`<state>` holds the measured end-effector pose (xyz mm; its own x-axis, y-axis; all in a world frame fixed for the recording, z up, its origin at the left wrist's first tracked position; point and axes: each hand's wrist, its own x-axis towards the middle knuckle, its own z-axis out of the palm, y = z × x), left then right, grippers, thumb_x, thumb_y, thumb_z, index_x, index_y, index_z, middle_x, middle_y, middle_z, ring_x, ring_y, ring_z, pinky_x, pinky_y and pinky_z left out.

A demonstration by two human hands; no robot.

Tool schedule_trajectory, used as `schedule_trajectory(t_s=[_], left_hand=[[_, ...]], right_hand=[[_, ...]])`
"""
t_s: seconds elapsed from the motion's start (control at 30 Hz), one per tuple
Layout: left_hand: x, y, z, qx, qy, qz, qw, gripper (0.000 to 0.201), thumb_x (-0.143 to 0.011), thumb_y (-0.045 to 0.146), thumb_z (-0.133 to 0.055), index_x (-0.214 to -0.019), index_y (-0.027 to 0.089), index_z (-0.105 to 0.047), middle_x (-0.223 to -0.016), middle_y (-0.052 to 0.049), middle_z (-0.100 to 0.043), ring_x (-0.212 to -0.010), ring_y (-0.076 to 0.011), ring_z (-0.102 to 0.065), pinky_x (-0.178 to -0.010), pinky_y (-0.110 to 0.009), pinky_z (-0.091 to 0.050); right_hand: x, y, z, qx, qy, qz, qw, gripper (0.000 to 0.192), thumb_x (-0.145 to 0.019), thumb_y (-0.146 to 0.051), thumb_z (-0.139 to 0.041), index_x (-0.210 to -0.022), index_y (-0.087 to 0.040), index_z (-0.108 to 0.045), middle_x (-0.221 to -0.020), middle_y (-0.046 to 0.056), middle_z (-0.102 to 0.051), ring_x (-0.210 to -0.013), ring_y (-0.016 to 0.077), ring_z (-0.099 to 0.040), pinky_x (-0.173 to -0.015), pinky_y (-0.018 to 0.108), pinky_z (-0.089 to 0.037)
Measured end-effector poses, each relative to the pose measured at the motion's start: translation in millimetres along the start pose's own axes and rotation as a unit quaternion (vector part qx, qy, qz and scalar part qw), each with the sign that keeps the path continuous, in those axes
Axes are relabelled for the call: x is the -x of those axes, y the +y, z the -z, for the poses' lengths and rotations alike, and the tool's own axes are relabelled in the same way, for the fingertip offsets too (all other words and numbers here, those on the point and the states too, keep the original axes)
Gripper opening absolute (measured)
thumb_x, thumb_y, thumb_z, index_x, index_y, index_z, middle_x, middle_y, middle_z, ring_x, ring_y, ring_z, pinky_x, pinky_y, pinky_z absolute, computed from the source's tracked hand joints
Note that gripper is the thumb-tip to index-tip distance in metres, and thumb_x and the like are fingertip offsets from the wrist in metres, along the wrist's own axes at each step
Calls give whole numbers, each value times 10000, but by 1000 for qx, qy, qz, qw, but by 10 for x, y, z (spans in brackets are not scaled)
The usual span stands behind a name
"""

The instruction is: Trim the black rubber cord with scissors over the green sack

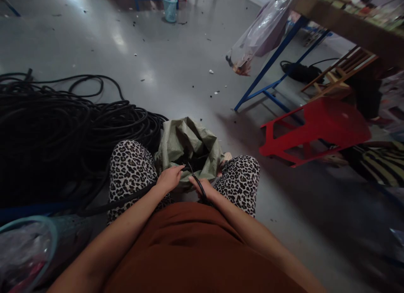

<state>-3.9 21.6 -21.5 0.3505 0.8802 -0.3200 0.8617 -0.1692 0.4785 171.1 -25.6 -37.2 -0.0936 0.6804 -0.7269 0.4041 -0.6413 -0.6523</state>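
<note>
**Black cable, one length in hand, over an open sack**

Presently held: a black cable (148, 190), round and matt. It runs in from the big tangled cable heap (59, 133) on the floor at the person's left, crosses the left knee and reaches the lap.

- Left hand (169, 178): closed round the cable just before the mouth of the sack, fingers curled over it.
- Right hand (202, 187): closed on a short stretch of the same cable, which rises between the fingers toward the sack. The two hands are near each other, not touching.
- Sack (186, 143): grey-green woven material, crumpled, open at the top, standing between the knees. Dark pieces lie inside; too dim to identify.

Handling, as judged: the cable looks flexible but springy, holding loose curves rather than falling limp; a short length should be light, though the trailing run adds drag. The smooth jacket may slip, so a full-fist hold close to the working end suits it best.

Nearby: red stool (315, 126) to the right; blue-legged worktop (347, 27) beyond it; pale basket (170, 7) far across the grey floor (176, 65).
</note>
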Motion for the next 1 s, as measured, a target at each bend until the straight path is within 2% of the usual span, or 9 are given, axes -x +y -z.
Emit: schedule_trajectory(t_s=[0.27, 0.6, 0.83, 1.0], left_hand=[[-14, -30, -24, 0, -4, -5, 1000, 393, -910, 281, -394, -1264, 265, -566, -1234, -42, -631, -1067, -189, -602, -908, -292, -453], [-28, -72, -58, -8, -14, -5, 1000, 389, -905, 277, -404, -1256, 274, -572, -1213, -40, -642, -1065, -182, -604, -899, -272, -449], [-23, -54, -8, -17, -19, 13, 1000, 393, -904, 288, -398, -1256, 277, -571, -1180, -43, -658, -1039, -190, -613, -866, -276, -456], [-19, -52, 0, -8, -10, 16, 1000, 387, -901, 293, -404, -1248, 271, -573, -1193, -44, -651, -1048, -190, -608, -876, -279, -451]], right_hand=[[21, -17, 2, 50, 8, -3, 999, 574, -846, -635, -473, -479, -197, -424, -372, 0, -396, -328, 132, -437, -344, 231, -323], [8, 18, 8, 84, 6, -2, 996, 549, -872, -574, -486, -485, -188, -433, -374, -5, -417, -339, 115, -440, -352, 206, -309], [16, 33, 17, 69, 0, -16, 998, 540, -876, -566, -489, -506, -176, -436, -402, -14, -414, -323, 100, -430, -330, 199, -307], [-40, 79, -8, -22, -1, -62, 998, 500, -873, -585, -480, -600, -167, -485, -437, -19, -439, -327, 107, -441, -336, 214, -362]])
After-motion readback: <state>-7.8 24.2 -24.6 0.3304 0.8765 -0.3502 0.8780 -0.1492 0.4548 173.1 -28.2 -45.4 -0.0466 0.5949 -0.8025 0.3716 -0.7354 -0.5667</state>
